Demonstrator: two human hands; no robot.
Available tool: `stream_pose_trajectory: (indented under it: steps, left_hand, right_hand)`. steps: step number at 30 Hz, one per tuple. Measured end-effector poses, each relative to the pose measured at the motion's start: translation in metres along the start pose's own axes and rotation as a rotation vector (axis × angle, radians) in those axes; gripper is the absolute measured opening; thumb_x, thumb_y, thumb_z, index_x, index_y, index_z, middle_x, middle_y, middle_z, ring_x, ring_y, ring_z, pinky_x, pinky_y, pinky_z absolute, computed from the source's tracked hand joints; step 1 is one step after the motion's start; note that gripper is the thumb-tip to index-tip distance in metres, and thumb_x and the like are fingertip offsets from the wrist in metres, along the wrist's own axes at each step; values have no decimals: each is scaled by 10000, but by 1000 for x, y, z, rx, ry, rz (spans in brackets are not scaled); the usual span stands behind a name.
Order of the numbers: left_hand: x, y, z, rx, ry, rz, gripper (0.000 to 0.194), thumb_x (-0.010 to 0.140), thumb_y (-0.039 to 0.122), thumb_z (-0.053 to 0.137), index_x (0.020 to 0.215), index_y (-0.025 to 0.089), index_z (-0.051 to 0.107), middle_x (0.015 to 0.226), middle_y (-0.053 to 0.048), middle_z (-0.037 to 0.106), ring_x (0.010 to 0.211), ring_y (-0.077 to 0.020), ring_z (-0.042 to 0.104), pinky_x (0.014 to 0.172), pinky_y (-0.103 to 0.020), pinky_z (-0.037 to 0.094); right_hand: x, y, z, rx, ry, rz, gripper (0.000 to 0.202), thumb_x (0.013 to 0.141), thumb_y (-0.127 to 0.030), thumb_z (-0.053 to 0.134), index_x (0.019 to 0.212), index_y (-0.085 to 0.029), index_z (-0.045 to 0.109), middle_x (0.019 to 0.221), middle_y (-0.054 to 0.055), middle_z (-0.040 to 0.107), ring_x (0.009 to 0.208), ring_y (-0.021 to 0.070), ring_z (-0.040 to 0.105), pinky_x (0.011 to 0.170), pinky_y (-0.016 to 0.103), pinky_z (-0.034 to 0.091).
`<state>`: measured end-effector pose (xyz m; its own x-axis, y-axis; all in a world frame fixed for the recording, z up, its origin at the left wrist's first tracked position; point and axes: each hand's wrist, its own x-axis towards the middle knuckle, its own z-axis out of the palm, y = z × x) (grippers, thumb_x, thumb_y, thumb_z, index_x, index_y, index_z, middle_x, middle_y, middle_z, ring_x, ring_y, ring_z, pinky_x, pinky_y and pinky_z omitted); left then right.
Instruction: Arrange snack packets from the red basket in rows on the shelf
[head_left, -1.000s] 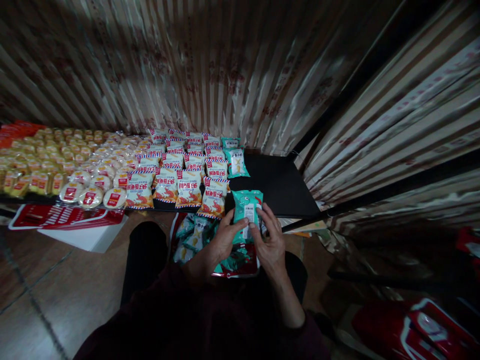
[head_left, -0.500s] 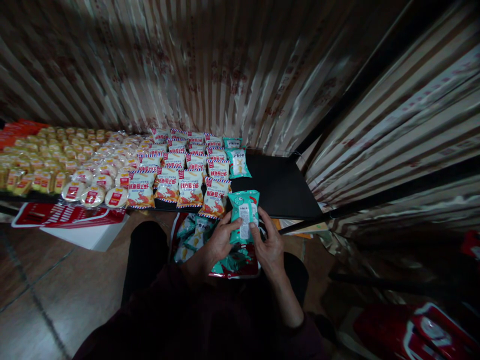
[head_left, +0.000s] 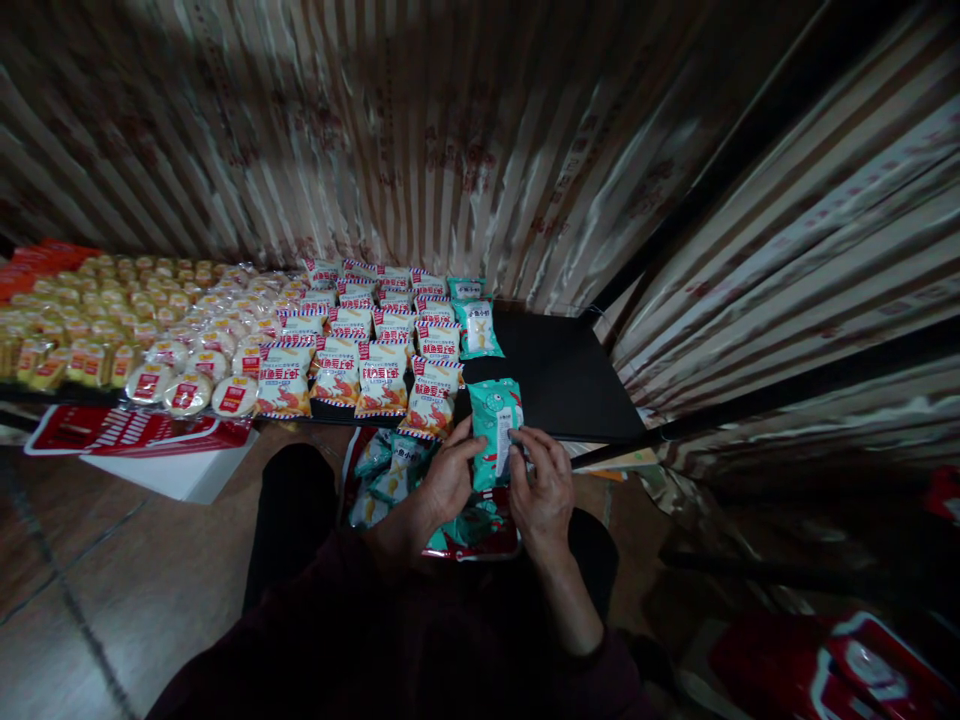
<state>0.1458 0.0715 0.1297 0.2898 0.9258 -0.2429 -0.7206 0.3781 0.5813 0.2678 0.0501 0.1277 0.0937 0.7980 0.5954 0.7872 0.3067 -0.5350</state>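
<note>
A teal snack bag [head_left: 493, 425], its printed label side facing up, is held between my two hands above the front edge of the black shelf [head_left: 570, 370]. My left hand [head_left: 448, 480] grips its left side with thumb and fingers. On the right side, my right hand [head_left: 541, 485] pinches the bag with bent fingers. Below, between my knees, an opened red package [head_left: 487, 552] contains several more teal bags [head_left: 401, 470], partly hidden by my left hand and forearm. Two teal bags [head_left: 478, 328] lie one behind the other farther back on the shelf.
Rows of cream-and-red snack bags [head_left: 382, 378] cover the shelf's middle. Round wrapped cakes [head_left: 187, 393] and small yellow packets [head_left: 94, 362] lie farther left. A striped curtain [head_left: 450, 130] hangs behind, and a dark metal bar [head_left: 720, 400] slants at right.
The teal bag has turned slightly and shifted a little to the right. My right hand's fingers have curled more along its side, while the left keeps its grip.
</note>
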Motion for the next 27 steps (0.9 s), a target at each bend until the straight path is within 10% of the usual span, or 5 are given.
stream_pose_trajectory:
  steps: [27]
  left_hand:
    - [-4,-1,5,551,24,183,416,803,273,597,1219,256,621,1324,-53,556,1261,-235,465,1095,-373,324]
  right_hand:
    - [2,18,1,389,-82,565,657,784,-517,605,1332,-181,475,1274,138,585,1142,298,558,977,475,435]
